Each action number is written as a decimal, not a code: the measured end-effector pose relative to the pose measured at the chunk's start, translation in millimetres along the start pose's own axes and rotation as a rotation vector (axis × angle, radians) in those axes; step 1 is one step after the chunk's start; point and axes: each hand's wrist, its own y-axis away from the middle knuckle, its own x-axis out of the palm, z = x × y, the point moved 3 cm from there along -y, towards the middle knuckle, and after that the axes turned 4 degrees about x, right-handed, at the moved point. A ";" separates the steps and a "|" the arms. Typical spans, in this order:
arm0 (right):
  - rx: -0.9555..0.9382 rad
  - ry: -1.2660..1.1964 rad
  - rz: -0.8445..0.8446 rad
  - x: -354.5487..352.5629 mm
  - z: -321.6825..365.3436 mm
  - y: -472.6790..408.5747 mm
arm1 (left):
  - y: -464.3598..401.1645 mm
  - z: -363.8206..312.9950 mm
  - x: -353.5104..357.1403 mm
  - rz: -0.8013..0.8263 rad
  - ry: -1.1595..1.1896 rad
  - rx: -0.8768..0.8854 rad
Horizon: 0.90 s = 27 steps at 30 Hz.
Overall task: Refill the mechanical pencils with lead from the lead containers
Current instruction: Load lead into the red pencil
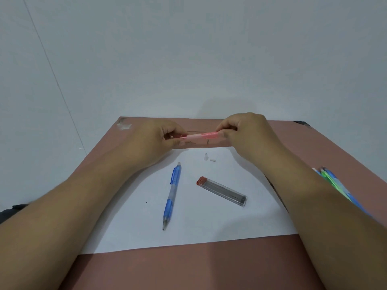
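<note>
Head view is showing two hands holding a pink pencil (200, 136) sideways over the far edge of the table (188, 266). On the left, the left hand (155, 139) is pinching one end with curled fingers. Nearer, a blue pencil (172, 195) is lying on the white paper (129, 227). A tiny clear cap (206, 156) and a little white eraser (212, 159) are sitting loose in the middle. They could roll away if an arm bumps them. The lead container (222, 191) is lying to the right of the blue pencil, not touching it. The right hand (245, 132) is gripping the pencil's other end. More pencils (330, 181) are waiting far right; that arm could knock them off.
</note>
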 end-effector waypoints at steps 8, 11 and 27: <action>0.098 0.089 0.119 8.1 -9.0 -2.8 | -2.6 7.8 10.3 0.080 -0.077 -0.082; 0.106 0.135 0.160 10.2 -8.8 -2.3 | -2.9 7.7 11.2 0.086 -0.071 -0.069; -0.040 0.022 0.260 -5.2 14.2 17.7 | 0.1 6.4 4.2 0.069 -0.010 -0.117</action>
